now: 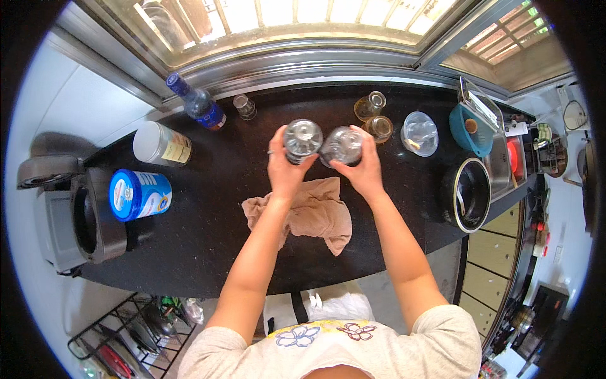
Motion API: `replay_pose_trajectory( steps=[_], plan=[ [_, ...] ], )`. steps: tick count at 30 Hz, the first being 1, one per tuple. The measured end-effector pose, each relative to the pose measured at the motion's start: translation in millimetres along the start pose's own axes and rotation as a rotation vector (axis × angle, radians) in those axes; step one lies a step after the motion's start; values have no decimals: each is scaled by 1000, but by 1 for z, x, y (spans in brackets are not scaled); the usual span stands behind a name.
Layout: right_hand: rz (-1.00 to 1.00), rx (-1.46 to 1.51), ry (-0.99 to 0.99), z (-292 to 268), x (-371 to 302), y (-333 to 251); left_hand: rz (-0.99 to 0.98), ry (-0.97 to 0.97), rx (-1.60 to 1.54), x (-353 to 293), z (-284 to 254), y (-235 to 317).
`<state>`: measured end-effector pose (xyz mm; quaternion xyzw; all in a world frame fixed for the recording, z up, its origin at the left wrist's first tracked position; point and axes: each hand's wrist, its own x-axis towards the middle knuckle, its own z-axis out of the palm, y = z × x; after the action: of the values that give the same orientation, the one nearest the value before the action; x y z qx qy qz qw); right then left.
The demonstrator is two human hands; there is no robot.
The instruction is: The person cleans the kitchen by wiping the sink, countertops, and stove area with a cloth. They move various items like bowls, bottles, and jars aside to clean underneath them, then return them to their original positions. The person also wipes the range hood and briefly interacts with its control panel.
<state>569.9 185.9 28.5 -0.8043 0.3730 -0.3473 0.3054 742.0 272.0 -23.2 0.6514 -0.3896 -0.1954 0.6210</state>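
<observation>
The left hand (287, 169) curls its fingers around a clear glass (303, 140), the right hand (367, 172) around a blurred, probably similar vessel (343, 146), over the tabletop (208, 252).

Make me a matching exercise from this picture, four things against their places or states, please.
1. Left hand
2. Cloth
3. Bottle
4. Round pot

A. Crumpled on the black counter
B. Pale-rimmed, toward the right end
C. Fingers around a clear glass vessel
D. Blue, left of a small upturned glass

Pairs: 1-C, 2-A, 3-D, 4-B
</observation>
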Motion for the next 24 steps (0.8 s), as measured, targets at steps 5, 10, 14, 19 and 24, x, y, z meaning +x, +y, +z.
replay_pose_trajectory(
  steps=[5,10,14,19,24],
  plan=[
    [211,153,104,-55,-43,40,98,-139,98,-11,66,19],
    [291,211,216,-89,-66,60,115,-226,6,-20,114,33],
    [313,232,268,-104,-73,71,132,-271,-25,-24,136,38],
    [264,-6,303,-105,-78,74,153,-301,-40,-24,136,38],
    [7,-382,468,-99,-70,4,174,-100,204,-20,55,27]
  ],
)
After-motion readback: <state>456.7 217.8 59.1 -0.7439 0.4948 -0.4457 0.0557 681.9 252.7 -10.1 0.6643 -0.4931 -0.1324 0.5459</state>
